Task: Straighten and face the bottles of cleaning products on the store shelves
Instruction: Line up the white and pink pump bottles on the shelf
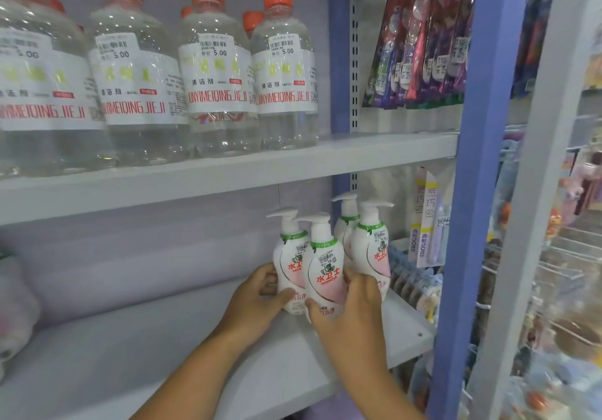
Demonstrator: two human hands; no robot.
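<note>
Gripping two white pump bottles, one per hand, on lower shelf (163, 338).
Left hand (257, 295) curled round rear bottle (291, 256); right hand (348, 309) round front bottle (324, 269); two more bottles (371, 243) just right.

This was a shop, a small general store by its look. Pale metal shelves (228, 165) on slotted uprights carried rows of identical clear bottles with orange caps (215, 71), each bearing a barcode price sticker reading 5.00, while the shelf below held matching white pump bottles (325, 266) with price stickers of their own. To the right, packaged toothbrushes (420, 38) hung in a bunch with price tags, and beyond a blue post (469, 159) wire racks (566, 256) held more small packaged goods, too blurred to tell what.
</note>
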